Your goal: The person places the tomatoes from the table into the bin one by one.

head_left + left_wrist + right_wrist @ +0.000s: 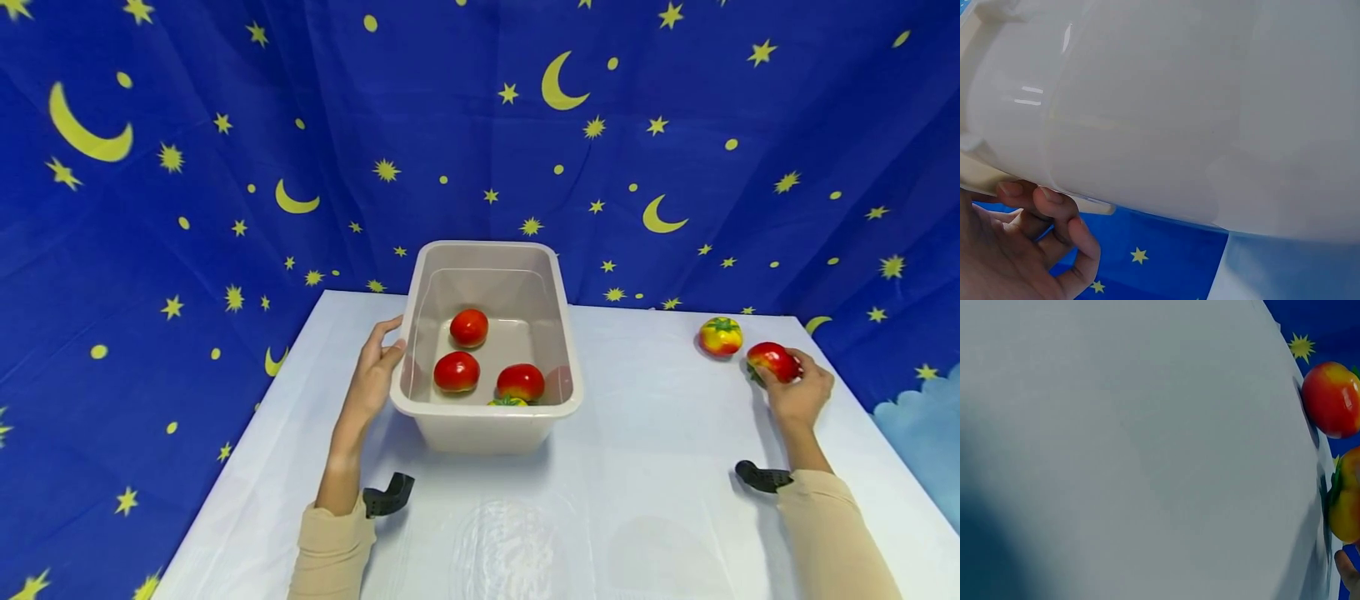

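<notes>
A beige plastic bin [480, 429] stands on the table with several red tomatoes inside, among them a tomato [469, 328] toward the back; one with a green top is partly hidden by the near rim. My left hand [372, 375] holds the bin's left rim, its fingers [1054, 203] curled at the rim's underside in the left wrist view. Over at the right, my right hand [801, 396] grips a red-and-yellow tomato [772, 362] between thumb and fingers, its green top tilted toward the table. Just left of it sits another yellow-and-red tomato [720, 337], green top up.
A white-covered table [637, 467] carries everything. Blue cloth [480, 125] with yellow moons and stars hangs close behind the table and along its left side. Black wrist mounts [388, 495] stick out from both sleeves.
</notes>
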